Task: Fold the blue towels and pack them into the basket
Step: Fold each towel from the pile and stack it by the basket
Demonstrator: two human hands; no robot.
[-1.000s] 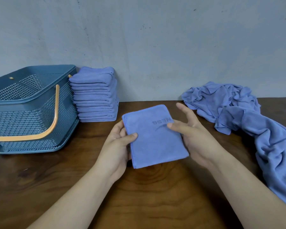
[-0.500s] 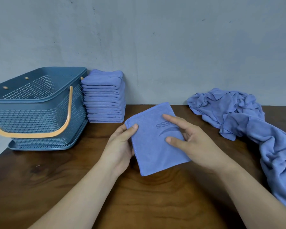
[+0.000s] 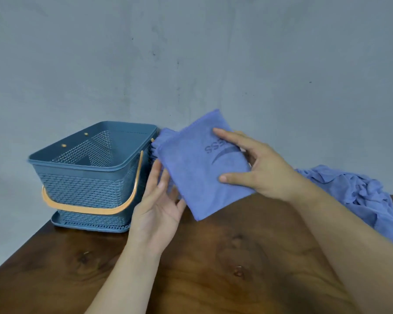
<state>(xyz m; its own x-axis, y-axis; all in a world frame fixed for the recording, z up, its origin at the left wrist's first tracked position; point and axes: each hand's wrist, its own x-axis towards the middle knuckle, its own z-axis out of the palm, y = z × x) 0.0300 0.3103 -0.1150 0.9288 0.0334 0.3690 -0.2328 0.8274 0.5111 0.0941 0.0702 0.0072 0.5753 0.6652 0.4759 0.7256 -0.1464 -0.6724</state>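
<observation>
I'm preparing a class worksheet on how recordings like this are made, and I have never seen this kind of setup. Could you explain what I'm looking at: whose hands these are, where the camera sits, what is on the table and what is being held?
There is no machine here: a person works with two bare hands. The camera is worn on the person's head and looks forward and down, so you see their own arms reaching out. On the wooden table stands a blue basket with an orange handle. To the right lies a heap of unfolded blue towels. The right hand holds a folded towel lifted off the table, with thumb and forefinger on its top face. The left hand is open, its fingertips at the towel's left edge.
</observation>
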